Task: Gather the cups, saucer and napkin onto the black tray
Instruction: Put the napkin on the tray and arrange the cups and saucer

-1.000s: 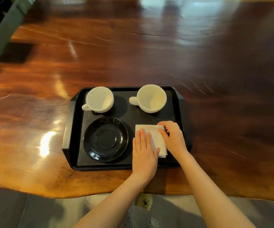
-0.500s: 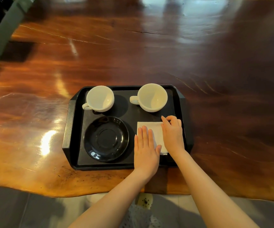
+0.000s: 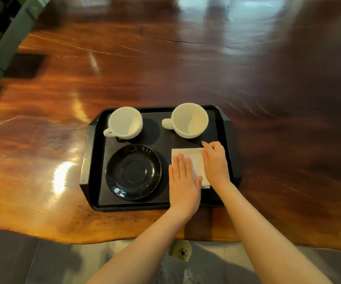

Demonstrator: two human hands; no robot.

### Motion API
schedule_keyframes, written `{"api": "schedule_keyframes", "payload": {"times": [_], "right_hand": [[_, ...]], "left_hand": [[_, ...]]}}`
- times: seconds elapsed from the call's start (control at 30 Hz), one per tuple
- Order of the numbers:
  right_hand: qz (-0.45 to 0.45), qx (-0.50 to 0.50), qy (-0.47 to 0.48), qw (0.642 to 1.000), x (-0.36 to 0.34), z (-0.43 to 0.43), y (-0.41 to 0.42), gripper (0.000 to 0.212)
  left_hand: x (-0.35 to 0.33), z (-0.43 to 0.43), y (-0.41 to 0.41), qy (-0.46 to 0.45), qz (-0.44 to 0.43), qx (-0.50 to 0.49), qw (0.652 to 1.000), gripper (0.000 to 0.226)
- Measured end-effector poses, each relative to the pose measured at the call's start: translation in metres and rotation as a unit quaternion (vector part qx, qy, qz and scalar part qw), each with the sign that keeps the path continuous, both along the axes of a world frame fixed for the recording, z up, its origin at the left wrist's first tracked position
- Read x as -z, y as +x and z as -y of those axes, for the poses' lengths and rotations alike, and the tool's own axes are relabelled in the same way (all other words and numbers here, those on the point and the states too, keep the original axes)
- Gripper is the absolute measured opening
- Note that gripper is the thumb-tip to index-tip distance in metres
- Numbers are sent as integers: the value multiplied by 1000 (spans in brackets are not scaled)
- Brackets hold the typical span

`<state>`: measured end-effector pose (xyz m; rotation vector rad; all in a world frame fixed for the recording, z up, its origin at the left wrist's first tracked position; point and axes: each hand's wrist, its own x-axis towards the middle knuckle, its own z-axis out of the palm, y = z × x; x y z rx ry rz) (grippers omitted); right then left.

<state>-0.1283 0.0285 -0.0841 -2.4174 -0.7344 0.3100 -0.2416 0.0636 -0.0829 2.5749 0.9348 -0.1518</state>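
Observation:
The black tray lies on the table near its front edge. Two white cups stand along its far side, the left cup and the right cup, both upright and empty. A black saucer sits in the near left part. A white folded napkin lies in the near right part. My left hand rests flat on the napkin's left half, fingers together. My right hand lies flat over its right edge. Neither hand grips anything.
The glossy dark wooden table spreads far beyond the tray, with strong light reflections. A grey bench or frame stands past the table's far left corner. The floor shows below the table's front edge.
My right hand has slid forward along the napkin's right edge and flattened. My left hand has stayed flat on the napkin. The cups and saucer have not moved.

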Motion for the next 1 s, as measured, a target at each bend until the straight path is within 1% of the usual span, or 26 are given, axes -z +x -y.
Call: {"api": "schedule_keyframes", "payload": {"times": [0.1, 0.17, 0.23, 0.3, 0.37, 0.43, 0.47, 0.57, 0.7, 0.83, 1.0], "right_hand": [[-32, 16, 12, 999, -12, 3, -1, 39], [-36, 31, 25, 999, -22, 8, -6, 38], [-13, 15, 40, 999, -33, 10, -20, 34], [-2, -37, 37, 999, -42, 6, -39, 32], [-29, -103, 16, 994, -49, -8, -60, 32], [-83, -119, -8, 989, -55, -26, -79, 33], [-99, -115, -31, 988, -57, -35, -86, 33], [-114, -96, -94, 984, -57, -52, -103, 32], [-141, -28, -129, 981, -53, -64, -110, 24], [-157, 5, -134, 978, -48, -68, -111, 28], [-161, 53, -123, 978, -46, -68, -115, 30]], "left_hand": [[-12, -4, -3, -18, 17, -2, 1000, 63], [-26, -16, -12, -34, 69, -7, 997, 60], [-40, -38, -31, -52, 139, -49, 988, 58], [-49, -67, -58, -54, 176, -121, 975, 55], [-51, -97, -88, -50, 162, -193, 966, 53], [-50, -123, -111, -67, 124, -245, 959, 50], [-49, -132, -119, -83, 101, -254, 958, 48], [-45, -147, -127, -131, 60, -258, 955, 46], [-40, -158, -125, -163, 59, -258, 950, 53], [-36, -166, -125, -179, 67, -239, 952, 47], [-39, -168, -124, -202, 79, -220, 951, 49]]}}
